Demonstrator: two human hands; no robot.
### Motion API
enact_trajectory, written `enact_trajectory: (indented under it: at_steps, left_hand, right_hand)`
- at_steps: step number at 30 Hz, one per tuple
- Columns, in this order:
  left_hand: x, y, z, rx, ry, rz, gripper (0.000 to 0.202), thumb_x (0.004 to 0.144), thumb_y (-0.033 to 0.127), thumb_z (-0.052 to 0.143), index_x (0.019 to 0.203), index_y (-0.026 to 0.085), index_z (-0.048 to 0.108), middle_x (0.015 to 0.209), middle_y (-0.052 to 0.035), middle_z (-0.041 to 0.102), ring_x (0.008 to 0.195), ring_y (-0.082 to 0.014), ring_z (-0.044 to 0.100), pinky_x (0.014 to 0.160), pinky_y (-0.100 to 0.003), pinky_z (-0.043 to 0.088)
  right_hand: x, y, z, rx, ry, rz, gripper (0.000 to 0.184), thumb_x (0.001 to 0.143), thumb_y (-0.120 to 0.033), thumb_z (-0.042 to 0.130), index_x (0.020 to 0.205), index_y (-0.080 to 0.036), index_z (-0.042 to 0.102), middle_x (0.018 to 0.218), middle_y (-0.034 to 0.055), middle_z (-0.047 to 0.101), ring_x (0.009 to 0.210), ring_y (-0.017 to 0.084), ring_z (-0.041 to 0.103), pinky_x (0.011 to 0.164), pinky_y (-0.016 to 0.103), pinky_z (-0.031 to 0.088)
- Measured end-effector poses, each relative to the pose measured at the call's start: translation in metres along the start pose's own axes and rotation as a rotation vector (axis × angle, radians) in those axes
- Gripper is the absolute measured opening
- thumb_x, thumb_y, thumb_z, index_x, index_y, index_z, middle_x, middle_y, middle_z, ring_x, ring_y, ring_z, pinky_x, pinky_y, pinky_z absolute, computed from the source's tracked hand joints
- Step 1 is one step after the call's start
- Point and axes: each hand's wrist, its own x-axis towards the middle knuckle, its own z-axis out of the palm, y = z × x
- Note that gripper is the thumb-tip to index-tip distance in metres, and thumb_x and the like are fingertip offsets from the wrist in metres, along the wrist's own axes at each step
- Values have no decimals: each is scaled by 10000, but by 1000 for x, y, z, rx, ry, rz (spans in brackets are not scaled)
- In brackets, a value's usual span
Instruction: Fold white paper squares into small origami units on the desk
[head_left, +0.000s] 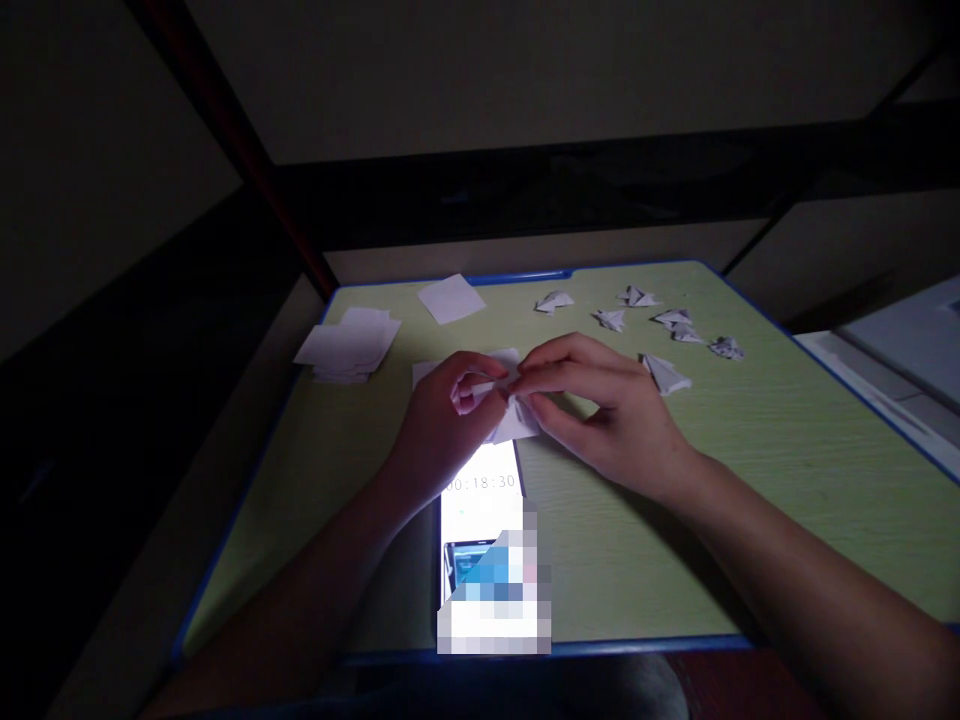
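Both of my hands meet over the middle of a pale green desk (750, 480) with a blue rim. My left hand (442, 415) and my right hand (600, 400) pinch a small piece of white paper (514, 415) between their fingertips, partly folded and mostly hidden by the fingers. A lit phone (484, 520) lies flat on the desk just below the hands.
A loose stack of white paper squares (349, 345) lies at the left and a single square (450, 298) at the back. Several folded paper shapes (667, 330) are scattered at the back right. Dark room and bed frame surround the desk.
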Motion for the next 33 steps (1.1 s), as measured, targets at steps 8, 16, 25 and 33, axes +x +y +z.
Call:
enact_trajectory:
  at_steps: [8,16,25,33]
  left_hand:
    - [-3,5,1,31,-62,8,116,688,177,630,793,184,580,855,-38,718,861,-159,689,771,-288,562]
    - [-3,2,0,52,-74,43,112,694,171,634,799,182,596,862,-34,725,861,-156,692,748,-272,561]
    - [-2,0,2,63,-73,60,124,681,127,593,796,171,584,814,-21,717,798,-134,692,686,-228,562]
    - [-3,-4,2,86,-94,117,174,678,100,592,836,173,587,845,-26,705,761,-118,668,641,-202,551]
  right_hand:
    - [0,1,0,13,19,22,118,804,-102,617,821,-209,664,936,44,636,888,165,626,760,311,500]
    - [1,3,1,19,20,31,122,808,-107,615,834,-209,677,932,47,635,882,168,627,759,311,498]
    - [1,4,-1,17,-41,-22,131,799,-99,626,883,-189,670,993,61,625,942,175,620,790,312,497]
    - [2,5,-5,16,-93,5,83,833,-143,610,879,-189,661,1002,59,614,952,173,614,778,307,501]
